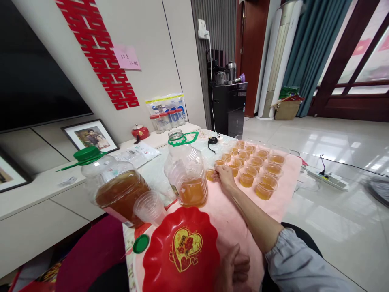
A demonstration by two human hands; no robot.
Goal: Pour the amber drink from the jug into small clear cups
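My right hand reaches over the pink cloth. Its fingers are closed on the rim of a clear plastic cup of amber liquid, at the near left of the group. Several similar filled cups stand in rows to its right. My left hand is low in the picture, beside a red scalloped tray. Its thumb is apart from loosely bent fingers, with nothing seen between them. An uncapped plastic jug with a green handle, partly filled with amber liquid, stands left of the held cup.
A green-capped jug and stacked clear cups stand at the left, near a loose green cap. A black tape measure lies behind the cups. The pink cloth ends at the right; a power strip lies beyond.
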